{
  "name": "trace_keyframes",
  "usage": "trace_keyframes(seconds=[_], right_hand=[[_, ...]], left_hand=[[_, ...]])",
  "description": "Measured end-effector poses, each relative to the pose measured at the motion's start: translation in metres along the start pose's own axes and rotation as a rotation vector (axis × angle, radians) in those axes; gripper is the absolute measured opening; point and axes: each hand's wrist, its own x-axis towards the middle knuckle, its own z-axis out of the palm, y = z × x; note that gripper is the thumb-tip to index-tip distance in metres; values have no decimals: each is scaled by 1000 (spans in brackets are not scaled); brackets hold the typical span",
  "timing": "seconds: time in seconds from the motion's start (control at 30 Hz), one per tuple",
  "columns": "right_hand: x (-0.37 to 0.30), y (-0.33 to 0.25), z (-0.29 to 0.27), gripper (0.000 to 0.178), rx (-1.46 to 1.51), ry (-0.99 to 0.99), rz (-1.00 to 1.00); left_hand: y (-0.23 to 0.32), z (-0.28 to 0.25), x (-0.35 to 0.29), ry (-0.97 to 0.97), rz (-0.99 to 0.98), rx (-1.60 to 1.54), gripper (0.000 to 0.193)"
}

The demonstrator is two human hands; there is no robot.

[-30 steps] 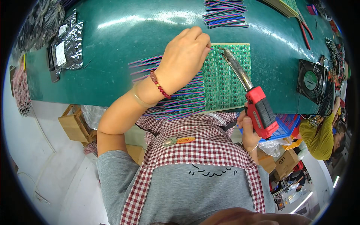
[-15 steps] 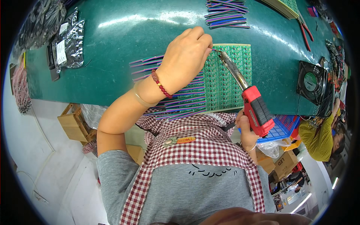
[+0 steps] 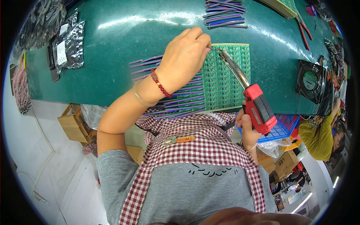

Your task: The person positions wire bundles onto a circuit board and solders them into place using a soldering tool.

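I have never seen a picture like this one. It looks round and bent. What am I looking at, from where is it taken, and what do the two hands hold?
The picture comes from a wide fisheye camera worn on a person's head, looking down, so straight edges curve. You see the person's own chest, in a checked apron, and both arms. The left hand, with a red bead bracelet, rests its fingertips at the top edge of a green circuit board panel on a green table. The right hand grips a red-handled soldering tool, its metal tip near the left fingers. Rows of coloured wires stick out beside the panel. Farther away lie silver bags, another wire bundle and a small black fan. Another person in yellow sits at the right edge.
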Motion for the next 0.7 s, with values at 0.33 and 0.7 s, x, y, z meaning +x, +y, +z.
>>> trace_keyframes(seconds=[0.33, 0.7], right_hand=[[2, -10, -1, 40, 39, 22, 1], [4, -19, -1, 48, 163, 141, -26]], left_hand=[[0, 1, 0, -5, -2, 4, 9], [-3, 0, -1, 3, 12, -1, 9]])
